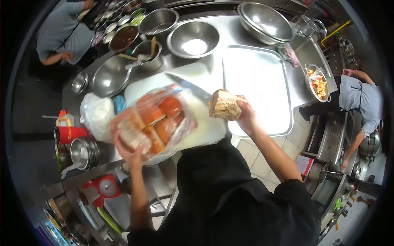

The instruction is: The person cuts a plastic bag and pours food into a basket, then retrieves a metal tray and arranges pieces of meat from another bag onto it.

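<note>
My right hand (pixel 246 118) is closed around a piece of bread (pixel 223 107), its pale, crumbly face toward me, held above the edge of a white cutting board (pixel 205 130) and beside a large metal tray (pixel 260 88). My left hand (pixel 130 152) grips a pale bread bun (pixel 134 136) at the near left side of a clear plastic bag (pixel 186 127). Several buns with glossy orange-brown tops (pixel 170 106) lie in that bag, somewhat blurred. Part of the cutting board is hidden under the bag.
Steel bowls (pixel 193 39) line the back of the counter, near a pot with a wooden handle (pixel 148 53). A white plastic bag (pixel 97 112) stands left. A colander of cut food (pixel 317 84) sits by the sink. Co-workers stand at left (pixel 67 33) and right (pixel 357 96).
</note>
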Demonstrator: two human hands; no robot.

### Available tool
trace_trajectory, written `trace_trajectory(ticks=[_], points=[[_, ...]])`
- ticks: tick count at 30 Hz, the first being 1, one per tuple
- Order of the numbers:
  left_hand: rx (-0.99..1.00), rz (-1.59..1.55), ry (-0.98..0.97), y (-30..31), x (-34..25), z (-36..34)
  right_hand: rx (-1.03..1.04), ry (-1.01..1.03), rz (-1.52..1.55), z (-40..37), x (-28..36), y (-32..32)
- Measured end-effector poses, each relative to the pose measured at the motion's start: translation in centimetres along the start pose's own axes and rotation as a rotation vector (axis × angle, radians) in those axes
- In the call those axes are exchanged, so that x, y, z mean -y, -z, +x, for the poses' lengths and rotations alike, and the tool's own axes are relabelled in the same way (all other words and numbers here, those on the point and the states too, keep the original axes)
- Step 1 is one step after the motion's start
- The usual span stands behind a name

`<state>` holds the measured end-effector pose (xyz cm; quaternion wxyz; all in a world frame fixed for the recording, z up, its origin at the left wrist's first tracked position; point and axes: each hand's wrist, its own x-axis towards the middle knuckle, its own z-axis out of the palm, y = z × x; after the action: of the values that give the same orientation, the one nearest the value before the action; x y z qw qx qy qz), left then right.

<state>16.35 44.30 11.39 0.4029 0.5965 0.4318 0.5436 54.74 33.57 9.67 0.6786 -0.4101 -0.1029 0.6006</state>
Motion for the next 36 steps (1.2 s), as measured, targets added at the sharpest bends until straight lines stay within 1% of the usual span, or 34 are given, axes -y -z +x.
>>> trace_trajectory(ticks=[2,4,5,6,8,11,12,13,14,15,16,17,18,19,20,21,22,23,24,26,27,28,30,31,32,33,34,35,36], points=[[0.024,0.033,0.007,-3.3,-2.8,-0.1,-0.009,0.160,-0.187,1.8,4.3,2.8],[0.032,0.082,0.012,-7.0,-5.1,0.2,-0.111,0.257,-0.372,4.8,8.1,6.7],[0.176,0.213,-0.074,-9.9,-6.0,0.8,-0.132,0.329,-0.392,7.1,9.4,9.0],[0.318,0.347,-0.153,-12.9,-6.9,1.4,-0.163,0.472,-0.507,9.5,10.6,10.9],[0.384,0.547,-0.222,-19.8,-8.6,2.0,-0.320,0.737,-0.971,12.0,13.4,11.4],[0.432,0.436,-0.209,-28.6,-6.9,2.6,-0.197,1.024,-1.098,14.9,15.1,11.9],[0.448,0.412,-0.212,-31.0,-6.4,2.8,-0.116,1.019,-1.099,16.8,15.0,13.3],[0.431,0.419,-0.218,-33.1,-5.9,3.0,-0.051,1.033,-1.284,18.1,14.8,14.9],[0.428,0.473,-0.176,-35.0,-5.2,3.1,0.014,1.034,-1.468,18.9,14.6,16.0],[0.432,0.527,-0.126,-36.3,-4.6,2.9,0.027,1.028,-1.464,18.9,14.5,16.2],[0.428,0.532,-0.117,-37.3,-3.9,2.9,0.027,1.016,-1.549,18.8,14.4,16.4],[0.457,0.565,-0.151,-38.2,-3.3,3.1,0.028,1.009,-1.634,19.0,14.6,16.4],[0.486,0.597,-0.187,-39.1,-2.6,3.5,0.038,1.010,-1.633,19.0,15.2,16.0],[0.527,0.637,-0.212,-39.9,-2.0,4.0,0.047,0.945,-1.693,19.1,15.8,15.7],[0.523,0.640,-0.213,-40.9,-1.0,5.0,0.052,0.880,-1.749,19.3,16.3,15.5],[0.597,0.675,-0.278,-41.9,-0.1,6.3,0.052,0.887,-1.747,19.5,16.6,15.3],[0.671,0.709,-0.344,-42.8,0.7,7.4,0.018,0.798,-1.706,19.6,16.7,15.0],[0.700,0.702,-0.375,-43.7,1.1,8.5,-0.015,0.713,-1.665,20.0,17.0,14.6],[0.696,0.700,-0.380,-44.5,2.2,9.6,-0.017,0.720,-1.667,20.4,16.7,14.4],[0.700,0.806,-0.376,-45.6,5.0,10.8,-0.265,0.720,-1.551,20.8,15.3,14.6],[0.686,0.632,-0.268,-45.6,6.0,11.1,-0.314,0.725,-1.496,20.8,15.1,14.5],[0.681,0.623,-0.260,-45.5,7.0,11.2,-0.308,0.722,-1.508,20.7,15.1,14.7],[0.723,0.724,-0.334,-45.2,7.6,11.5,-0.278,0.523,-1.421,19.6,15.4,13.9],[0.709,0.679,-0.334,-45.2,7.9,11.4,-0.274,0.521,-1.421,19.7,15.3,13.7],[0.707,0.683,-0.331,-45.1,7.4,11.1,-0.254,0.694,-1.509,19.9,15.1,13.6],[0.700,0.741,-0.287,-45.2,6.9,10.8,-0.232,0.872,-1.589,20.1,15.0,13.4],[0.691,0.798,-0.244,-45.4,6.4,10.9,-0.227,0.876,-1.587,20.4,15.4,13.3],[0.685,0.802,-0.243,-45.6,6.4,11.1,-0.091,0.947,-1.746,20.8,16.0,13.0],[0.703,0.893,-0.290,-45.7,6.5,11.3,0.054,1.014,-1.899,21.2,16.4,12.8]])
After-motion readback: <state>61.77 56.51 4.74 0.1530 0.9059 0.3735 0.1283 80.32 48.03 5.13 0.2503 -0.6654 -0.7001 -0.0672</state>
